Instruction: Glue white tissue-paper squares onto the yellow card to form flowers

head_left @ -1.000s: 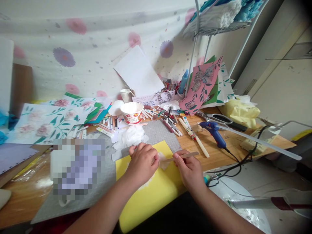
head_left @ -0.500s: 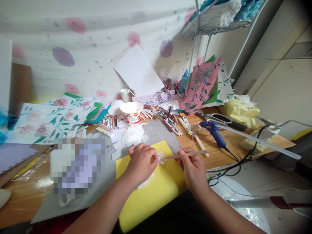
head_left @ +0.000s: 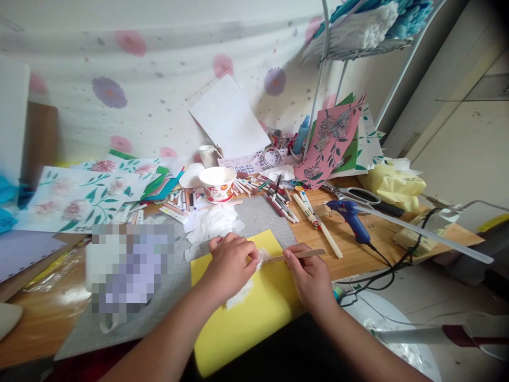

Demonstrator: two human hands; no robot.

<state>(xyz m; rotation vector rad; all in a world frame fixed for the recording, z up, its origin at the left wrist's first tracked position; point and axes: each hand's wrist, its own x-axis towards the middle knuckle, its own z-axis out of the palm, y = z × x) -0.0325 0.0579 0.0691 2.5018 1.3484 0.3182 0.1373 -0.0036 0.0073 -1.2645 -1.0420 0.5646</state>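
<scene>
A yellow sheet of paper (head_left: 254, 323) lies before me, its near edge bending over the table edge. My right hand (head_left: 310, 273) grips a flat wooden craft stick (head_left: 308, 254) whose left tip touches a crumpled bit of white tissue paper (head_left: 263, 258) on the sheet. My left hand (head_left: 233, 265) is closed at that tissue, thumb and index finger pinching its left side. Another white tissue piece (head_left: 239, 295) sits on the sheet below the left wrist. Behind the sheet rests a pile of torn white tissue (head_left: 214, 223).
A paper bowl (head_left: 217, 184) stands behind the tissue pile, among scattered markers (head_left: 284, 207). To the right are a blue glue gun (head_left: 350, 217) with its cord, large scissors (head_left: 353, 196) and a white candle-like stick (head_left: 330, 239). Flower pictures (head_left: 79, 201) lie at left.
My right hand and the craft stick have shifted slightly left, toward the tissue. The left hand keeps its pinch there. The whole view has moved a little.
</scene>
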